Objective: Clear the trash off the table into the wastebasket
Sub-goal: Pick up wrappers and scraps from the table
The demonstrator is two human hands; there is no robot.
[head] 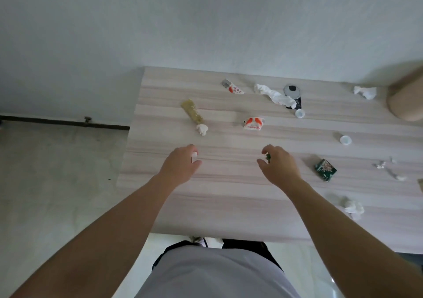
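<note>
So, L hand (pixel 180 165) pinches a small white scrap (pixel 194 154) w/ curled fingers (pixel 191 147), and R hand (pixel 279 166) likewise pinches a green scrap (pixel 267 157), both over the near-middle of the worktop (pixel 229 206). Best, I'd say, to hold both pinches tight & carry to the wastebasket, prob. the tan tub (pixel 406 96) far right, can't be sure. Pale wood-grain worktop, more trash far & right, e.g. tissue (pixel 275 96), green packet (pixel 325 170); plain white wall (pixel 206 23) behind, grey floor (pixel 57 171) left.
</note>
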